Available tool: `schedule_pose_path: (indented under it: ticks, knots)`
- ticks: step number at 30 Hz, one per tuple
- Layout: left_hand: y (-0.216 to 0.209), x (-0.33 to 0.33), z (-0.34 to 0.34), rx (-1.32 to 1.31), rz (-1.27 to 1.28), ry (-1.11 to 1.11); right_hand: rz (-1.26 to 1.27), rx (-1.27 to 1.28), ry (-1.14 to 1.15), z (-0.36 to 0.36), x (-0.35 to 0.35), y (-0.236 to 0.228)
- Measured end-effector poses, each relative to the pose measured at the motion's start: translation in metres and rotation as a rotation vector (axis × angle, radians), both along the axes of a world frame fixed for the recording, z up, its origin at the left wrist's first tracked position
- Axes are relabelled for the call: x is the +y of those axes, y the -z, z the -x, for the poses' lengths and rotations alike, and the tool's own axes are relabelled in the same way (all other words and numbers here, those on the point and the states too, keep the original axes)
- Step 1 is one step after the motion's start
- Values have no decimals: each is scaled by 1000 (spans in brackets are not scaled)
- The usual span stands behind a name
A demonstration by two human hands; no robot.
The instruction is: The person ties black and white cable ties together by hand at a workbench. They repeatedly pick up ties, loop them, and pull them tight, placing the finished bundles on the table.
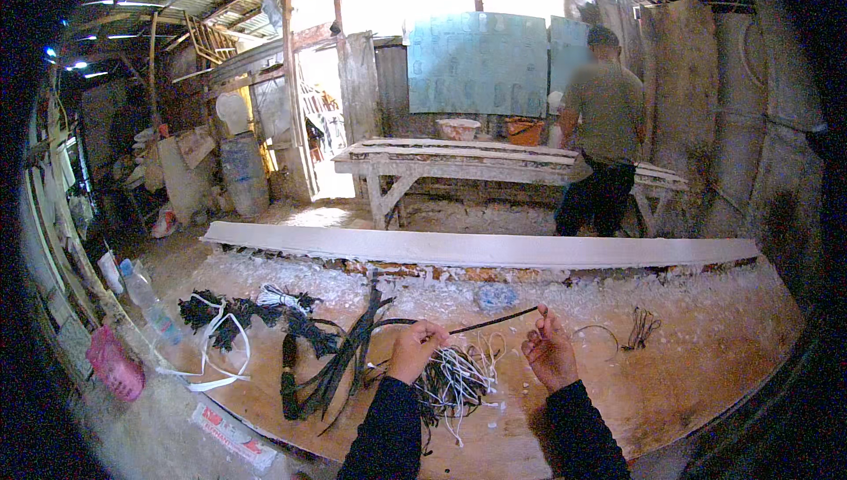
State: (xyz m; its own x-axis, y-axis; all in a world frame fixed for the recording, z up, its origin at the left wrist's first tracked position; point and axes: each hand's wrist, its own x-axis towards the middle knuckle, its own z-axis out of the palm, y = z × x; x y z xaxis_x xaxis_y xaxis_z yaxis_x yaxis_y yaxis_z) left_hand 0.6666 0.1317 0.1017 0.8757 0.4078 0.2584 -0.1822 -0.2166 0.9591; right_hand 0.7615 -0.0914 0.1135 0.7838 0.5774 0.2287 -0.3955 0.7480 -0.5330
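A thin black strip [494, 320] is stretched between my hands over the wooden table. My left hand [417, 349] is closed on its near end, which continues left past the fingers. My right hand [549, 352] pinches the other end between thumb and fingertip, its remaining fingers curled loosely. Below the strip lies a heap of white and black cords [454, 383], partly hidden by my left forearm. Left of my left hand are several wider black strips [348, 361]. A dark rod-like tool [288, 378] rests beside them, its exact kind unclear.
Black tied bundles [234, 314] and a white strap [207, 365] lie on the left. Small dark wires [641, 328] sit at right. A long white moulding [476, 246] borders the table's far side. Beyond, a person [604, 118] stands at a long bench [441, 155]. A plastic bottle [152, 303] is at left.
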Motion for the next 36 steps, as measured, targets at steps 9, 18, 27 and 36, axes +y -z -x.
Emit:
schedule_pose_path:
  ticks: [9, 18, 27, 36]
  knots:
    - [-22, -1, 21, 44, -502, -167, -18, 65, 263, 2, -10, -22]
    - [6, -14, 1, 22, -382, -102, -30, -35, 192, 7, -9, -12]
    - [-5, -39, 2, 1, 144, 266, 443, -36, 116, 49, 24, -1]
    - [-14, -46, 8, 63, 18, 298, 510, -52, 164, 54, 25, -7]
